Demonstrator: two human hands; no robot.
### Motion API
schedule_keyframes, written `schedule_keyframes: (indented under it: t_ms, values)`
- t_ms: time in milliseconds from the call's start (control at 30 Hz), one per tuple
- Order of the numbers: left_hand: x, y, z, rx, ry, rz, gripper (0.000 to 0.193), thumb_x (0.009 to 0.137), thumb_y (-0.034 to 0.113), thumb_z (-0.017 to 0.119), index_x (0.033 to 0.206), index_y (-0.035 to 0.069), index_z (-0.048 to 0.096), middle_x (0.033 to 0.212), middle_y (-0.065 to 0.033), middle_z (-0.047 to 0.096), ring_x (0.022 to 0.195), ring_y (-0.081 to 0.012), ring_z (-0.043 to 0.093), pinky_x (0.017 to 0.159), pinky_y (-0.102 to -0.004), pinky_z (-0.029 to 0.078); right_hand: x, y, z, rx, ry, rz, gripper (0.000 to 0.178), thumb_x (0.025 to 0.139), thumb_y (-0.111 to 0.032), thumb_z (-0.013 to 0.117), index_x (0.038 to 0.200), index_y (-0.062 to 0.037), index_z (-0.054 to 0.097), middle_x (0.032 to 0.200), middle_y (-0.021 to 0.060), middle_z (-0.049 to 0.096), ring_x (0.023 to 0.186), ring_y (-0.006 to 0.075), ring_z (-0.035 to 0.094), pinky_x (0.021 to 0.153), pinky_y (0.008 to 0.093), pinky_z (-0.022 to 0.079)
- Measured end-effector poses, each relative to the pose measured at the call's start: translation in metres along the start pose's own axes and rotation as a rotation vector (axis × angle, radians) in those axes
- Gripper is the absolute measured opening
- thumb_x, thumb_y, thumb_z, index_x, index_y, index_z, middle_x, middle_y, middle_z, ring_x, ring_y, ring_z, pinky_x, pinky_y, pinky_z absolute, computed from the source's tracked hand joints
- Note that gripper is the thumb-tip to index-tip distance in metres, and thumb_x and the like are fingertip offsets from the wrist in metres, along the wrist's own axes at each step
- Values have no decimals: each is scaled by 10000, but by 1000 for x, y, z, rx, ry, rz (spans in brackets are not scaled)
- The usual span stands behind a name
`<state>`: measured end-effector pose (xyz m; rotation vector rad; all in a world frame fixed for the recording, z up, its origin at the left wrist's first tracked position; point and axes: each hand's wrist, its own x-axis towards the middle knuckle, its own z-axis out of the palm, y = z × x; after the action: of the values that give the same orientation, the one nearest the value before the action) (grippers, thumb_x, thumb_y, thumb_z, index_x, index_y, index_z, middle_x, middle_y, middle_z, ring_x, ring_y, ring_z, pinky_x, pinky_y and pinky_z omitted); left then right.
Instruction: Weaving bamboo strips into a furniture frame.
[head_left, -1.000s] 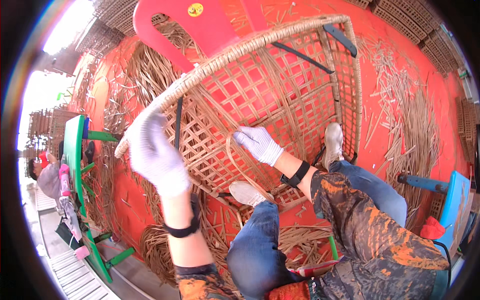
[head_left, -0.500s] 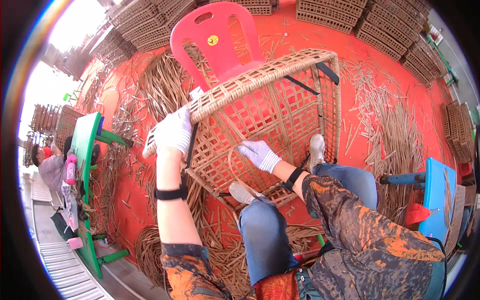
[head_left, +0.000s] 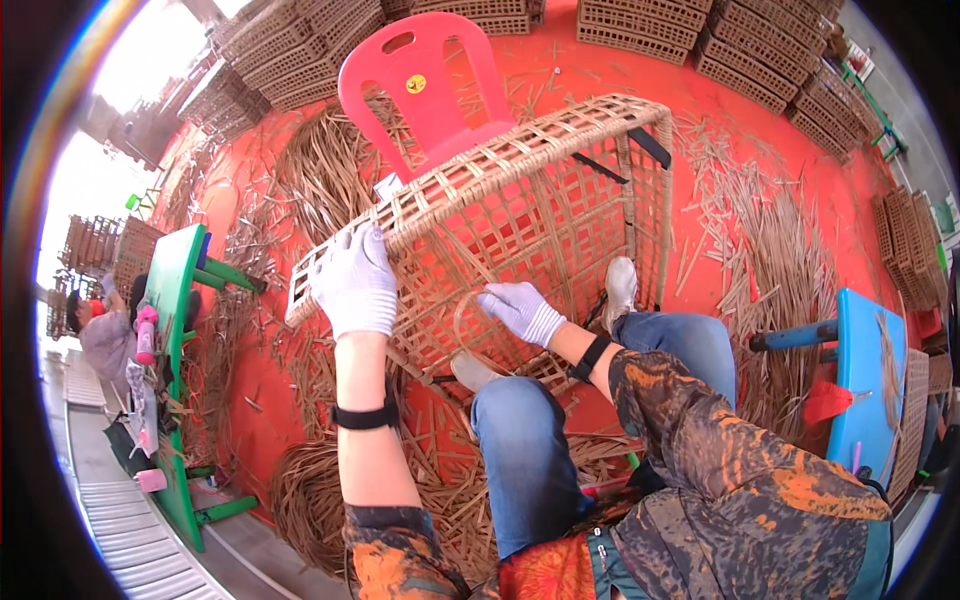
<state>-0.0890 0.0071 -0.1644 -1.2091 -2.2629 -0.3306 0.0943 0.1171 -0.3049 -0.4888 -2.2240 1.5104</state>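
Note:
A large woven basket [head_left: 520, 235] of brown flat strips stands tilted in front of my knees, its open side partly toward me. Black straps run along its frame. My left hand [head_left: 357, 282], in a white glove, grips the basket's rim near the left corner, its fingertips bent over the weave. In front of the basket's inside, my gloved right hand [head_left: 522, 312] is closed in a pinch on a loose brown strip [head_left: 462, 318], which loops out to the left of the fingers. The far end of that strip is lost against the weave.
A red plastic chair [head_left: 425, 95] stands right behind the basket. Loose strips [head_left: 770, 260] litter the red floor. A green table [head_left: 170, 380] is at left, a blue stool [head_left: 868, 385] at right. Stacked baskets [head_left: 640, 30] line the back. Another person [head_left: 103, 335] sits far left.
My left hand has shifted its hold along the rim, turning so its back faces up. The basket has tilted slightly. My right hand keeps its pinch on the strip, nearly in place.

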Motion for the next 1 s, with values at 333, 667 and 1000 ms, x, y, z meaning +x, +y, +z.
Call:
schedule_keyframes:
  t_ms: [333,667,1000]
  values:
    - [0,34,60,-632,153,-236,230,921,201,532,1035,62,675,989,-114,675,944,-239,633,861,-343,468,59,38,-13,-209,15,-132,320,940,-340,483,883,-43,585,778,198,609,779,385,587,715,452,476]
    - [-1,34,199,-1777,-659,-1071,256,954,233,491,1082,18,545,761,-84,607,659,-222,594,638,-358,523,54,46,28,-325,-46,-285,255,890,-298,558,920,-54,625,820,157,628,825,333,597,785,408,491]
    - [-49,72,192,-1491,-503,-790,144,950,134,510,860,36,563,565,4,455,457,-76,399,432,-234,331,103,99,-64,212,164,490,302,908,-248,523,1099,-41,634,857,52,646,679,109,579,630,254,503]
